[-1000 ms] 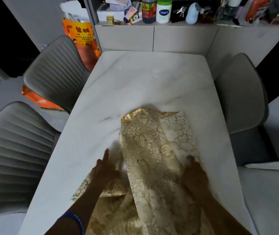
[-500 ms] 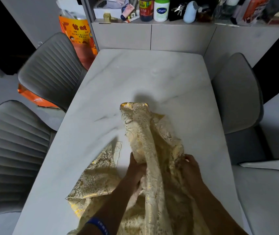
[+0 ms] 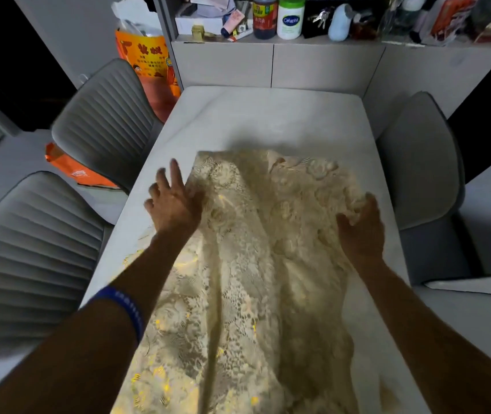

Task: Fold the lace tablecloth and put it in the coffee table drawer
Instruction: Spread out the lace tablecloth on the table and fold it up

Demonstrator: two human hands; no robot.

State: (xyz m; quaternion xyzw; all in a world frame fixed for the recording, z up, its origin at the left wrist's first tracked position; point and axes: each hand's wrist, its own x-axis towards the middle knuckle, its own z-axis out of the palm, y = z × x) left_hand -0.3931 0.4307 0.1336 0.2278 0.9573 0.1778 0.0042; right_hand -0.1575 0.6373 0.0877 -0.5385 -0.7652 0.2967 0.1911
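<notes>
**Lace spread wide for the fold**

Lace covers the lower centre of the frame: the cream and gold lace tablecloth [image 3: 256,264] lies rumpled on the white marble-patterned counter [image 3: 268,115], its far edge running across the middle of the picture and its near part falling off the bottom edge. It is not yet folded flat; ridges and creases run lengthwise through it.

The left hand [image 3: 175,201], at centre left, sits at the cloth's left edge with fingers splayed and mostly straight, some lifted off the counter; it looks relaxed and spread, and whether the thumb pinches the lace border underneath cannot be told. The right hand [image 3: 360,228], at centre right, rests on the bunched right edge, fingers curved over the lace; a firm grip cannot be confirmed. Set far apart at opposite edges, the hands seem placed to pull the fabric wide and smooth it, so a clean fold can be made.

Grey ribbed upholstered chairs [image 3: 104,121] stand at the left, a plainer grey chair [image 3: 417,156] at the right. An orange printed bag [image 3: 148,67] leans at upper left, and a crowded shelf [image 3: 298,40] of bottles and boxes runs along the top. No coffee table drawer is visible, so stowing appears some way off.
</notes>
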